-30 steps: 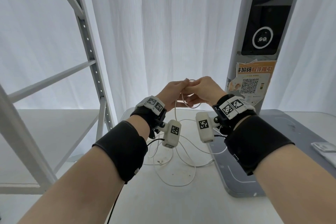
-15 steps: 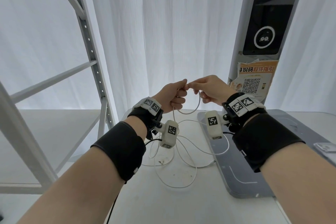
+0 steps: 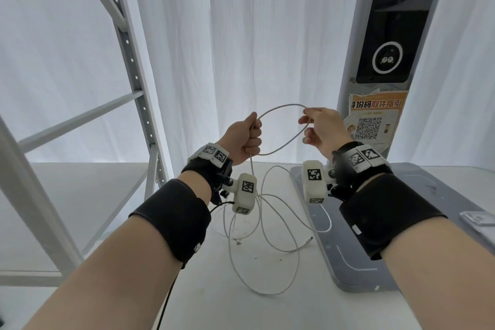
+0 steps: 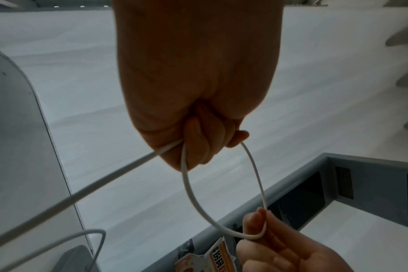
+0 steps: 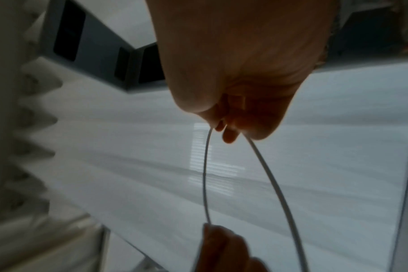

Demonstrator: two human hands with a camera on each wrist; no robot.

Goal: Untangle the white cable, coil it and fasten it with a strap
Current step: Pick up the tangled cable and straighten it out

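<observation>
A thin white cable forms a raised loop between my two hands, above the table. My left hand grips both strands in a fist; the left wrist view shows the cable leaving the curled fingers. My right hand pinches the far side of the loop between thumb and fingertips, as the right wrist view shows at the cable. The rest of the cable hangs from my left fist and lies in loose loops on the white table, with a plug end near the grey base. No strap is in view.
A grey flat base of a tall kiosk post lies at the right of the white table. A grey metal shelf frame stands at the left. White curtains hang behind. A small clear object lies at the right edge.
My hands have moved apart and upward. The small loop held between touching fingertips has widened into a large oval stretched between the two hands.
</observation>
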